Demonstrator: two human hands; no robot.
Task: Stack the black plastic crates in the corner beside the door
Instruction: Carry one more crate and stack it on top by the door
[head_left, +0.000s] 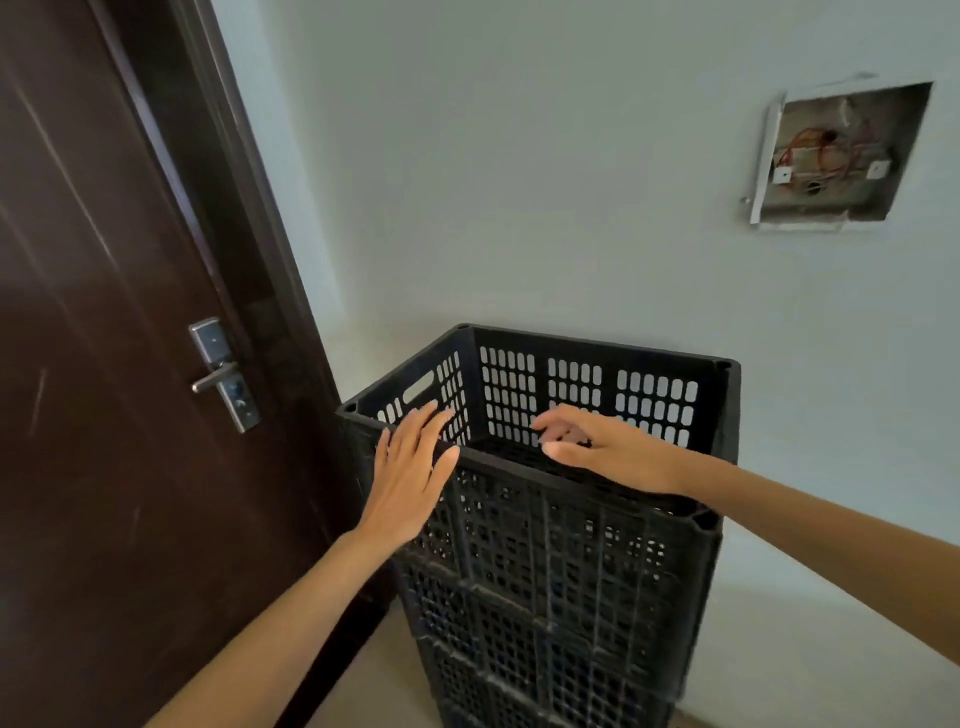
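Note:
A tall stack of black perforated plastic crates stands in the corner against the wall, right of the door. The top crate (582, 395) is empty and open upward; lower crates (545, 623) sit beneath it. My left hand (410, 467) hovers flat over the near left corner of the top crate's rim, fingers spread, holding nothing. My right hand (597, 447) reaches over the near rim into the crate's opening, fingers loosely curled with nothing in them. Whether either hand touches the rim is unclear.
A dark brown door (104, 364) with a metal lever handle (221, 376) fills the left side. The pale wall behind holds an open electrical box (836, 156) with exposed wires at the upper right. Beige floor (363, 696) shows beside the stack.

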